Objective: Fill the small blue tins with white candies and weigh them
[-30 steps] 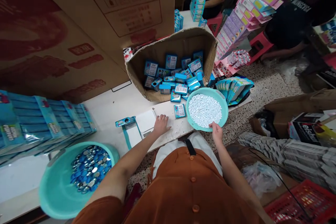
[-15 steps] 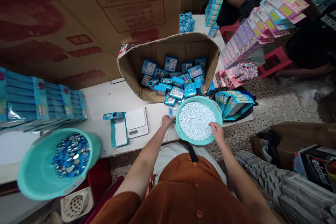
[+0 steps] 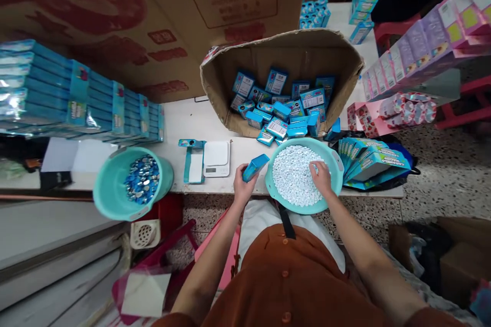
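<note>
While the small blue box (image 3: 255, 167) lay on the table (image 3: 180, 122) half a second ago, it is now up in the left hand (image 3: 242, 186), gripped between thumb and fingers and tilted beside the basin (image 3: 270, 184). That puts the box near the white pellets (image 3: 295, 176), rather than flat on the table. The right hand (image 3: 322, 178) is over the pellets, its fingers curled — whether they pinch any, I cannot tell.

Counted out, there are two hands, one held box and two turquoise vessels: the basin of pellets and a deeper tub (image 3: 107, 184) of blue and silver discs (image 3: 142, 179). There is one white scale (image 3: 217, 158), with one blue tray (image 3: 195, 166) beside it, and one open carton (image 3: 284, 46) behind. The loose boxes (image 3: 276, 126) in and before it overlap — well over a dozen, but too jumbled for an exact count. The pellets and discs are too many to count.
</note>
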Demonstrator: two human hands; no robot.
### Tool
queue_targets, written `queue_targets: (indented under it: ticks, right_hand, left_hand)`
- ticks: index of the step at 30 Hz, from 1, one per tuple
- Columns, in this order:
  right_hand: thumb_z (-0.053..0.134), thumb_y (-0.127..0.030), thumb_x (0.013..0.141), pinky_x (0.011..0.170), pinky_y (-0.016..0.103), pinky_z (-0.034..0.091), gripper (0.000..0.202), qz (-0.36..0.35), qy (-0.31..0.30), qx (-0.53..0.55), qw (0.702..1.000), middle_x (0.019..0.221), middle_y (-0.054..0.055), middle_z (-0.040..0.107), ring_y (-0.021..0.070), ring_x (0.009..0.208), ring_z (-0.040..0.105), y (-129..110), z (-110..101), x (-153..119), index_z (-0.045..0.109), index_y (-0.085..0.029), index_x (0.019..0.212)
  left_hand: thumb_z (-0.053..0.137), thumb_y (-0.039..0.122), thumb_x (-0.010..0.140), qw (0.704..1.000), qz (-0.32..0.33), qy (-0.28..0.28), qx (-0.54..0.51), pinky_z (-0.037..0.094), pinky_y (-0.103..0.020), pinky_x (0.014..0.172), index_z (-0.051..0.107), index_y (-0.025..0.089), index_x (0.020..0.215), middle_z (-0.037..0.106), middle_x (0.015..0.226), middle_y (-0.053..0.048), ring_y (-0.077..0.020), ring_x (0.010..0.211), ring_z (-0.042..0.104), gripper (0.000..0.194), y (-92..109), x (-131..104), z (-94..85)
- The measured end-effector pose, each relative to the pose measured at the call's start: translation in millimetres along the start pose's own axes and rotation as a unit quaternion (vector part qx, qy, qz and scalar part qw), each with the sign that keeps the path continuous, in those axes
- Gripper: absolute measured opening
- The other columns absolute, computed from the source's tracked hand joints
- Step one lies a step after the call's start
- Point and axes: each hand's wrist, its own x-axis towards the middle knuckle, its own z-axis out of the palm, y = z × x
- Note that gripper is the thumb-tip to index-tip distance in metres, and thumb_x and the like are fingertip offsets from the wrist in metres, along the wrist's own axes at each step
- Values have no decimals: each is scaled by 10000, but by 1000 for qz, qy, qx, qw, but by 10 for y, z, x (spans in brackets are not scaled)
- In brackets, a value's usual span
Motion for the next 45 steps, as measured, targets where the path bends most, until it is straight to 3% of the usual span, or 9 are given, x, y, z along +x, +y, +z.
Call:
queue_targets:
  ticks: [6,10,15,19,24,30,36,40,45]
  right_hand:
    - [409,-422,888,995,412,340,390,-56,1,1,998,1162,129,534,253,1127,451,-146,423,358,536,-180,1166]
    - [409,-447,887,1003,434,322,433,-33,26,30,999,1167,144,528,265,1138,438,-267,694,441,509,-154,1190]
    - [399,-441,897,1021,416,308,420,-58,-51,33,996,1186,109,559,255,1142,452,-251,742,361,509,-187,1213]
    - [365,-451,909,992,392,360,421,-57,-100,37,993,1187,81,589,241,1121,501,-211,728,194,545,-206,1200]
    - [375,-518,891,875,355,444,418,-46,-180,80,979,1095,42,655,224,1025,588,-173,598,0,650,-248,1055]
    - [616,-700,617,825,343,454,667,-40,-223,27,974,1128,68,626,245,983,598,-207,439,-187,631,-244,1104]
    - [588,-649,677,754,325,433,457,106,-212,80,968,878,49,682,240,853,607,-244,399,-235,687,-227,821]
    - [625,-579,669,680,293,430,378,243,-230,252,908,708,18,655,198,723,589,-278,310,-169,631,-203,636]
    - [638,-505,693,461,234,389,314,436,-187,511,717,597,-17,585,118,499,504,-360,187,-120,595,-201,757]
  left_hand:
    - [718,357,674,1000,-10,-5,-22,488,-315,839,498,204,1029,565,969,-33,-177,919,579,445,280,-281,-192]
    - [677,353,722,999,-6,-45,-22,465,-364,919,532,213,1088,565,1084,-66,-211,1035,559,418,373,-349,-218]
    - [552,388,821,977,-134,-130,-104,507,-348,862,375,240,1254,569,1117,-68,-180,987,599,491,385,-359,-143]
    - [657,382,730,969,-191,-111,-112,525,-305,771,380,221,1162,582,1048,-61,-165,906,617,538,351,-382,-32]
    - [737,348,634,992,-99,-73,-18,488,-260,728,455,209,1002,557,905,0,-132,782,583,484,411,-415,-4]
    - [696,315,692,993,44,-106,30,463,-306,809,552,224,981,597,940,-16,-179,880,573,336,555,-382,33]
    - [658,242,735,979,143,-140,37,438,-364,900,564,222,1006,598,1012,-46,-215,1003,545,287,596,-321,184]
    - [633,237,765,974,148,-170,9,453,-356,889,565,227,1057,574,1045,-53,-211,1025,542,300,632,-312,289]
    - [611,244,787,975,132,-176,-16,467,-324,875,561,238,1099,551,1069,-56,-202,1052,543,316,646,-327,406]
